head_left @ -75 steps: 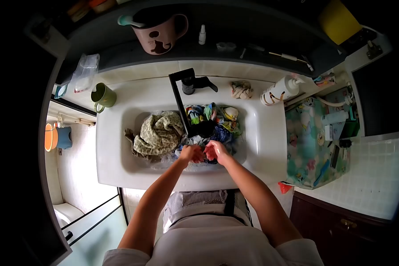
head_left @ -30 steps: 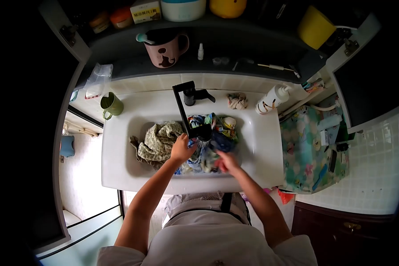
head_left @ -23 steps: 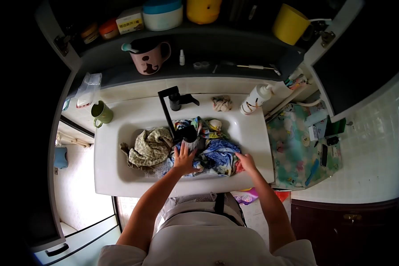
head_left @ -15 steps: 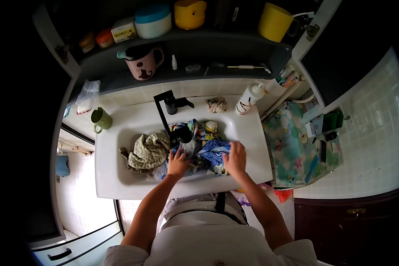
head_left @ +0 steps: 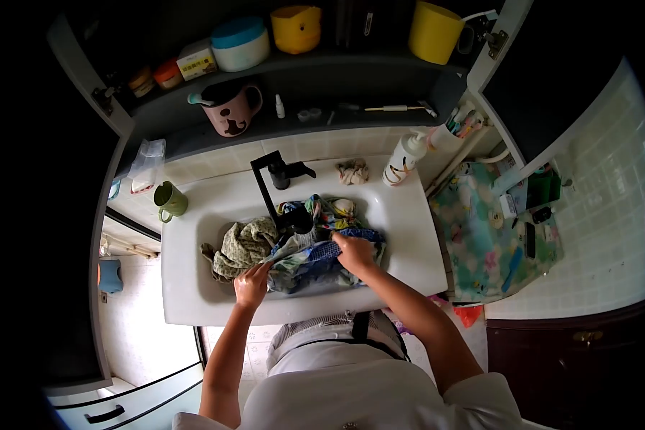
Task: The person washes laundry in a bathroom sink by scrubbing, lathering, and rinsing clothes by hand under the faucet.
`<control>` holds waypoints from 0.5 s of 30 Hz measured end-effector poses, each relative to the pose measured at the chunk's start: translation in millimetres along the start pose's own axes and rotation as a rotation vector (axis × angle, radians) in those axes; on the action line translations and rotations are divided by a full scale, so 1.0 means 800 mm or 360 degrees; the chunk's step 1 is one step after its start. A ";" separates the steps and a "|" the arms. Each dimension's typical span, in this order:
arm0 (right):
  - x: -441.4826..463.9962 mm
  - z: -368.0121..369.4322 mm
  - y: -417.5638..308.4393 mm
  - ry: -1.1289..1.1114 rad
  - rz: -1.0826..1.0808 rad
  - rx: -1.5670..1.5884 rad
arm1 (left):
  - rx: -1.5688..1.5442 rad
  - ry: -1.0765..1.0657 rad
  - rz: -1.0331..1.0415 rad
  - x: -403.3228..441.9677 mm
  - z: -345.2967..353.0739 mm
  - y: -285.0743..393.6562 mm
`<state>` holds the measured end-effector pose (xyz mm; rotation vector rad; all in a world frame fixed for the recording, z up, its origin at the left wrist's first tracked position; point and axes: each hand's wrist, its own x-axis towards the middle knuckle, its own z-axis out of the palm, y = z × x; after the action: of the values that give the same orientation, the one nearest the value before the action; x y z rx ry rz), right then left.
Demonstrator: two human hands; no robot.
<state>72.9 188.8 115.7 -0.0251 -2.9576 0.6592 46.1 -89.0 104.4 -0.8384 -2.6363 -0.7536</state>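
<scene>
Through the head camera I saw a big white sink [head_left: 412, 247]. A blue patterned cloth [head_left: 304, 269] was spread out inside it. A smaller green spotted cloth [head_left: 241, 249] sat bunched up on the left. A bent black tap [head_left: 297, 221] hung over them. The right hand [head_left: 355, 255] had its fingers curled on the blue cloth's far edge; the left hand [head_left: 251, 287] pinched its left end.
</scene>
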 end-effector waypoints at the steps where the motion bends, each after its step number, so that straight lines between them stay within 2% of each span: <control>1: 0.004 -0.005 -0.001 0.0288 -0.0054 0.0211 | -0.0107 0.0062 -0.0136 0.006 -0.001 0.007; 5: 0.026 -0.038 -0.016 0.0664 0.0183 0.0760 | -0.0511 0.0303 -0.0481 0.035 0.013 0.042; 8: 0.000 -0.069 -0.045 0.0716 0.0147 0.1059 | -0.1042 0.0148 -0.0717 0.041 0.031 0.048; 9: -0.011 -0.064 -0.049 0.0801 0.0077 0.1014 | -0.0947 -0.0151 -0.0858 0.046 0.016 0.051; 10: -0.021 -0.053 -0.040 0.0704 -0.0055 0.0863 | -0.0954 -0.0214 -0.0782 0.046 0.021 0.043; 12: -0.041 -0.038 -0.013 0.0386 -0.0095 0.0666 | -0.0962 -0.0344 -0.0635 0.039 0.040 0.019; 13: -0.047 -0.043 -0.005 0.0325 -0.0066 0.0419 | -0.0566 -0.0456 -0.0413 0.040 0.036 0.015; 15: -0.056 -0.055 0.009 0.0201 0.0002 -0.0080 | -0.0220 -0.0463 -0.0320 0.043 0.019 0.031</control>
<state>122.6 211.9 147.4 -0.0701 -2.8520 0.5615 32.3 -47.6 115.4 -0.7768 -2.9899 -0.9368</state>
